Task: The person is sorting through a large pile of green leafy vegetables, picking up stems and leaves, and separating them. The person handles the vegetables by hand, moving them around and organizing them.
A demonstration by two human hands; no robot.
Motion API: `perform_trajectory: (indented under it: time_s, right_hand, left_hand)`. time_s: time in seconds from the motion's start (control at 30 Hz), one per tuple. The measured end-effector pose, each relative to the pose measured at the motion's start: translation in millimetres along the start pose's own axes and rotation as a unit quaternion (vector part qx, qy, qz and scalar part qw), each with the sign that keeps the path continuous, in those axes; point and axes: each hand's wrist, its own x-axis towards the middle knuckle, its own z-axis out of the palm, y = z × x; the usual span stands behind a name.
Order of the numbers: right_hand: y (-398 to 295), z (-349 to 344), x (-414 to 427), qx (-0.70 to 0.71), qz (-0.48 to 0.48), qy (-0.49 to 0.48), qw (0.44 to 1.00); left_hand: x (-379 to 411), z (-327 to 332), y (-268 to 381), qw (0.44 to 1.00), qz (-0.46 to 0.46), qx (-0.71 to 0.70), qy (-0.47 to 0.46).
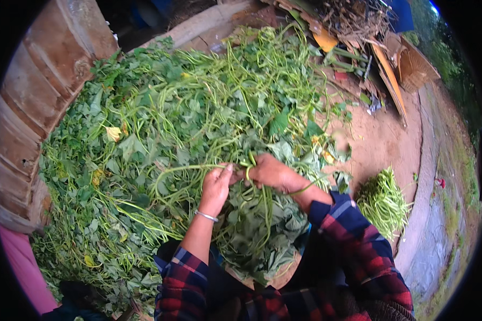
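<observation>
Both my hands meet in front of me over a wide heap of leafy green vines [172, 120]. My left hand [217, 186] pinches a long green vine stem [184, 166] between thumb and fingers, and the stem trails off to the left. Close beside it, my right hand [271, 172] is closed around short pieces of green stalk [248, 162] that stick out past its thumb and fingers. Drooping stems and dark wilted leaves [261, 228] lie below the hands, between my knees.
To the right, a pile of stripped green stalks [383, 202] lies on the bare ground. Wooden planking [44, 80] rises at the left. Firewood twigs [357, 20] and a woven basket [415, 68] are at the back right. Pink cloth [24, 269] shows at the lower left.
</observation>
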Motion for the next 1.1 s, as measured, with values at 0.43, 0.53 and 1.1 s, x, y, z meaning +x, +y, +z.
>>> perform_trajectory:
  time_s: [0.43, 0.53, 1.1]
  right_hand:
    - [-1.6, -70.0, 10.2, -0.096, -0.011, 0.215, 0.972]
    - [-7.2, -99.2, -11.1, 0.001, -0.020, 0.248, 0.969]
    - [7.1, 19.7, -2.0, 0.263, 0.044, 0.031, 0.963]
  left_hand:
    - [-7.1, -26.1, 32.4, 0.998, -0.010, -0.012, 0.068]
    - [-2.2, -31.8, 47.8, 0.987, 0.041, -0.089, 0.126]
    - [-6.5, -12.5, 37.5, 0.967, 0.085, -0.214, 0.113]
